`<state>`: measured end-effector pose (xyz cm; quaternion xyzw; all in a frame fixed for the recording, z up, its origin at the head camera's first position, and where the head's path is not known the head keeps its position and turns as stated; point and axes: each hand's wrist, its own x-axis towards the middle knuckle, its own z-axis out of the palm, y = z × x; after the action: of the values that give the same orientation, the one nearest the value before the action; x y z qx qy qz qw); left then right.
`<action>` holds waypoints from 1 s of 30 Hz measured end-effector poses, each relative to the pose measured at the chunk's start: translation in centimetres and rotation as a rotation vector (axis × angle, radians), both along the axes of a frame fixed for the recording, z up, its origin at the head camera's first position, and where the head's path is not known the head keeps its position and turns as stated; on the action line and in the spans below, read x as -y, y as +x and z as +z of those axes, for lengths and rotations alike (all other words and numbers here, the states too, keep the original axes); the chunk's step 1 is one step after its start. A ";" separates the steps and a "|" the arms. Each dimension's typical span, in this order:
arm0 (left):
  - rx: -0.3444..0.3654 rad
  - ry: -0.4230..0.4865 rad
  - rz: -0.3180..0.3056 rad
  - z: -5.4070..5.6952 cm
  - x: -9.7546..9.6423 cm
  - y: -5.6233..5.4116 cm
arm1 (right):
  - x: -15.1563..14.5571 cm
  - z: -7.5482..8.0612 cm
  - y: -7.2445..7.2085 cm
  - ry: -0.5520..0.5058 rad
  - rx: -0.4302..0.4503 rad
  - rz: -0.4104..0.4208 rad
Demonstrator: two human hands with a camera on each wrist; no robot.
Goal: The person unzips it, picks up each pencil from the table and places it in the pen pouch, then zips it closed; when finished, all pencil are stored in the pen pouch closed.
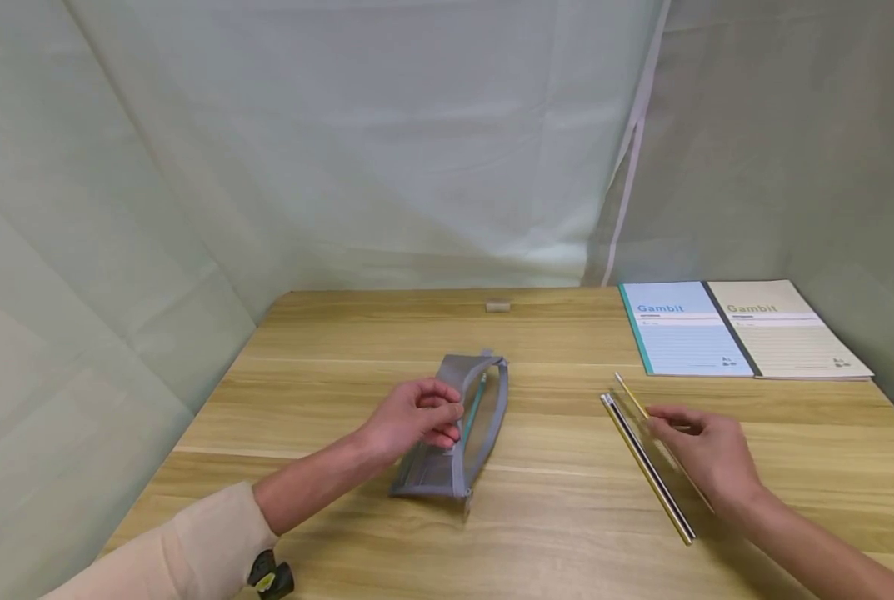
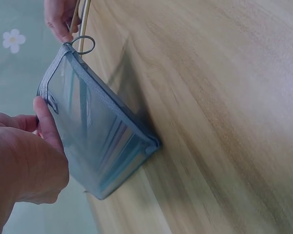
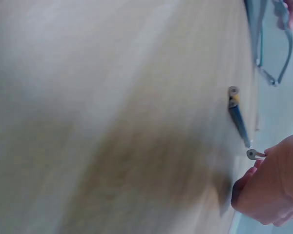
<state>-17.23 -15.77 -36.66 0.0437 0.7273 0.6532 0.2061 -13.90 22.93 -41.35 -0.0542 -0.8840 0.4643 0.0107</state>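
Note:
Fingers and thumb of my left hand (image 1: 417, 417) pinch the near rim of a grey mesh pencil case (image 1: 435, 467). Its zipped mouth gapes to the right, and a teal pencil (image 1: 474, 412) shows inside. In the left wrist view, more long thin shapes show through the mesh of the case (image 2: 95, 131). On the right, my right hand (image 1: 705, 450) pinches a yellow pencil (image 1: 630, 394) between thumb and fingers, its far end tilted up. Just left of it, a dark striped pencil and a yellow one (image 1: 649, 471) lie side by side on the wooden table (image 1: 551, 533).
Two Gambit notebooks, one blue (image 1: 682, 342) and one cream (image 1: 784, 333), lie at the back right. A small pale block (image 1: 497, 307) sits near the table's back edge. Pale fabric curtains (image 1: 387, 167) enclose the table at the back and sides.

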 end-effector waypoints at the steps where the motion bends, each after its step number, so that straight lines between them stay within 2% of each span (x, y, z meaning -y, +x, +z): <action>1: 0.000 0.000 -0.002 0.0 0.0 0.0 | 0.1 0.2 -0.1 -0.020 0.025 0.000; 4: -0.001 0.001 -0.008 -0.2 -0.1 0.1 | 0.5 0.9 -0.4 -0.073 0.072 0.007; 11: 0.000 0.003 -0.015 -0.3 -0.3 0.2 | 2.3 1.9 -1.2 -0.157 0.102 0.020; 19: 0.000 0.009 -0.011 -0.5 -0.5 0.3 | 5.1 2.1 -2.2 -0.495 0.225 0.023; 30: 0.001 -0.003 -0.016 -0.3 -0.6 0.4 | 9.7 2.5 -2.9 -0.644 0.234 0.027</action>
<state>-16.87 -15.20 -36.94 0.0489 0.7279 0.6504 0.2116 -16.83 13.27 -38.83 -0.0959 -0.6878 0.7103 -0.1149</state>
